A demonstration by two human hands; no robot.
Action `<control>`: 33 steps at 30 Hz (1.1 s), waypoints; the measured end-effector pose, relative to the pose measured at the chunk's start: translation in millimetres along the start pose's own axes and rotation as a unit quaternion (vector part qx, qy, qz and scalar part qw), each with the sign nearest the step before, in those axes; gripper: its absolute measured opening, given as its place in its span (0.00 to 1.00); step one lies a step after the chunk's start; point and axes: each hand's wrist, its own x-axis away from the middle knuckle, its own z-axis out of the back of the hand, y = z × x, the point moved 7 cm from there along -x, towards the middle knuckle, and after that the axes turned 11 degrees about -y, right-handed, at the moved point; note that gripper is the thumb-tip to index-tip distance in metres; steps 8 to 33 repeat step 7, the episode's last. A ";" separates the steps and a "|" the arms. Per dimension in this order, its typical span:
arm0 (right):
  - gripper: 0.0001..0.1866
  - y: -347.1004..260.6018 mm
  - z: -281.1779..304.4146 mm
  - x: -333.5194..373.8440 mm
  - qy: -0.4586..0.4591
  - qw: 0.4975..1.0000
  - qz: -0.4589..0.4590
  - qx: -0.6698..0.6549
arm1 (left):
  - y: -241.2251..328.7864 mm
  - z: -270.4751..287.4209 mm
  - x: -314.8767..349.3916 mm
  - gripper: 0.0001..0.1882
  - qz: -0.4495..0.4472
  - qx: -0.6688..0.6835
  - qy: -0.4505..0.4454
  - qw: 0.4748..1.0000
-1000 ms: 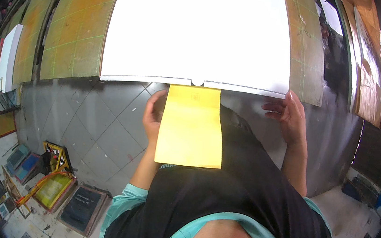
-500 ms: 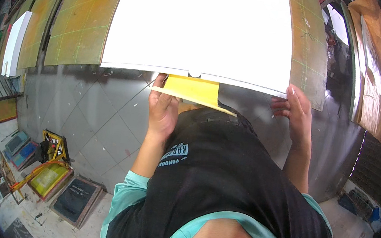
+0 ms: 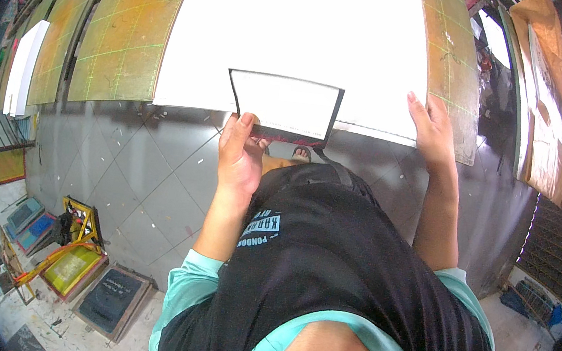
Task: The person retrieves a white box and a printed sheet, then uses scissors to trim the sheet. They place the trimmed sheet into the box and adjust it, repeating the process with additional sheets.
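Note:
My left hand (image 3: 238, 153) is closed on the near left corner of a flat panel with a white face and a dark border (image 3: 289, 104), thumb on top. The panel is tilted over the near edge of a large white sheet (image 3: 298, 25) and hides part of that edge; its exact kind is unclear. My right hand (image 3: 433, 134) is open beside the sheet's near right corner, fingers extended and holding nothing. Whether its fingertips touch the sheet is hard to tell. Beneath the sheet is a yellowish board with green grid lines (image 3: 126, 40).
A white stack (image 3: 24, 66) lies on another board at the left. Brown paper sheets (image 3: 546, 102) hang over the right side. On the floor at lower left are framed screens (image 3: 73, 266) and a dark framed panel (image 3: 111, 298). Grey tiles (image 3: 148, 181) front the worktop.
The panel in my left hand has been turned from its yellow side, seen near edge-on, to its white face, and raised over the sheet. My right hand has moved up and slightly inward.

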 end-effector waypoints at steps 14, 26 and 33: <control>0.24 -6.1 -7.6 -1.2 -0.071 0.977 -0.057 -0.194 | 4.4 -3.7 -6.5 0.16 0.031 -0.040 0.047 0.998; 0.24 -6.1 -7.6 -1.2 -0.071 0.977 -0.057 -0.194 | 4.4 -3.7 -6.5 0.16 0.031 -0.040 0.047 0.998; 0.24 -6.1 -7.6 -1.2 -0.071 0.977 -0.057 -0.194 | 4.4 -3.7 -6.5 0.16 0.031 -0.040 0.047 0.998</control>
